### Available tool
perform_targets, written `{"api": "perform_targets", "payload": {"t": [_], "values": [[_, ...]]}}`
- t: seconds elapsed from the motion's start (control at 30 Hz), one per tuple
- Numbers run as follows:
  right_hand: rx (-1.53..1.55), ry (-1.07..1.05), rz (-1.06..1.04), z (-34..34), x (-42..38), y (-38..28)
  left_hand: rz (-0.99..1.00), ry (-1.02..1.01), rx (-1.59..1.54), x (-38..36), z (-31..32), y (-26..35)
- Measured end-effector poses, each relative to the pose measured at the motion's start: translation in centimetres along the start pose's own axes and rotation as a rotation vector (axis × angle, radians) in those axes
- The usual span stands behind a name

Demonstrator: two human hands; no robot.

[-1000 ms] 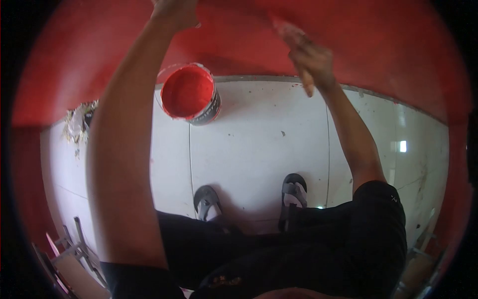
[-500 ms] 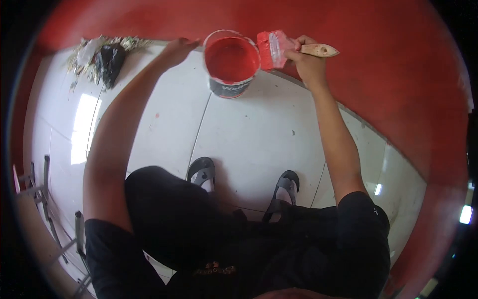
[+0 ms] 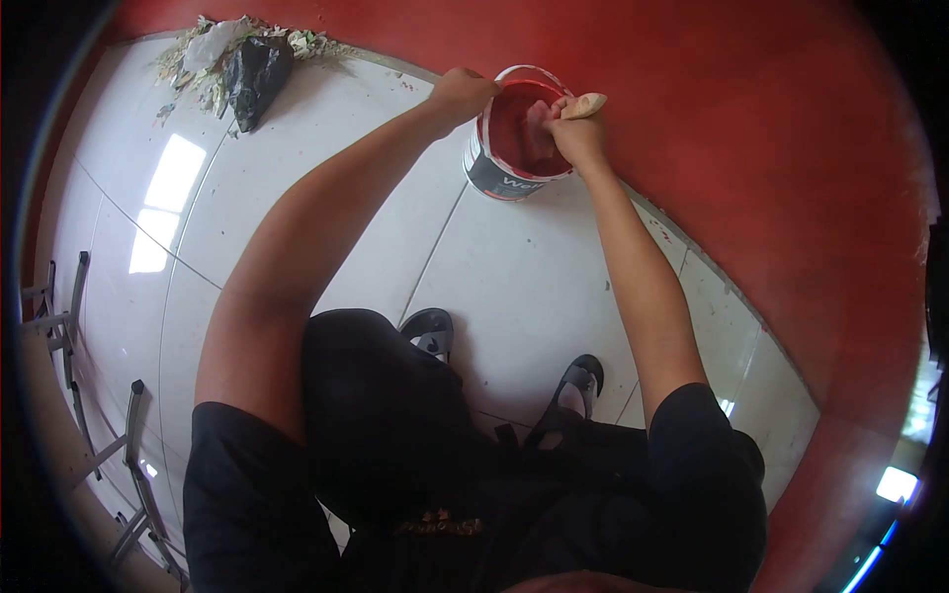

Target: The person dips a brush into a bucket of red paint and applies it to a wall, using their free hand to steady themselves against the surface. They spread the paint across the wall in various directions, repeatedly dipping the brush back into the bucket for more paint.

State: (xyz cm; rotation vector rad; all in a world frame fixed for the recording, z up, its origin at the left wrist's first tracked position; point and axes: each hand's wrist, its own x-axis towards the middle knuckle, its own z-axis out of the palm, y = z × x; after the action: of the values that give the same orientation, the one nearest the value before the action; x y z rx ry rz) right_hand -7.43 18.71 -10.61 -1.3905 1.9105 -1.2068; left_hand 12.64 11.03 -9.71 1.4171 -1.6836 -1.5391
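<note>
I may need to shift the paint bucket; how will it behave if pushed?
The bucket is probably fairly heavy, given the red paint inside, though the depth is hard to judge. Its round wall looks stiff. It may slide on the glossy tiles, and paint could slosh over the open rim.

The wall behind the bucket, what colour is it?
The wall is red, showing best in the head view.
</note>
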Motion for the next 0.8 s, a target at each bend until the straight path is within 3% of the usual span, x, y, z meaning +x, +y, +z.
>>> {"api": "perform_targets", "payload": {"t": [0.1, 0.3, 0.43, 0.5, 0.63, 0.8], "values": [[-0.091, -0.026, 0.060, -1.2, 0.0, -0.3, 0.032, -0.036, -0.114, 0.9, 0.1, -0.8], [0.436, -0.006, 0.174, -5.1, -3.8, -3.5, 0.054, -0.111, -0.096, -2.7, -0.7, 1.6], [0.373, -0.090, 0.016, -5.3, -4.9, 0.8, 0.101, -0.057, -0.156, -3.3, -0.1, 1.0], [0.249, -0.010, 0.041, -5.7, -6.8, -0.8, 0.107, 0.013, -0.195, -3.9, 0.9, 0.0], [0.832, 0.109, 0.312, -4.1, -8.5, 1.7, 0.127, 0.033, -0.259, -5.3, 0.4, -1.0], [1.222, 0.076, 0.589, -3.0, -10.6, 3.8, 0.068, 0.150, -0.349, -6.5, -1.6, -1.6]]}}
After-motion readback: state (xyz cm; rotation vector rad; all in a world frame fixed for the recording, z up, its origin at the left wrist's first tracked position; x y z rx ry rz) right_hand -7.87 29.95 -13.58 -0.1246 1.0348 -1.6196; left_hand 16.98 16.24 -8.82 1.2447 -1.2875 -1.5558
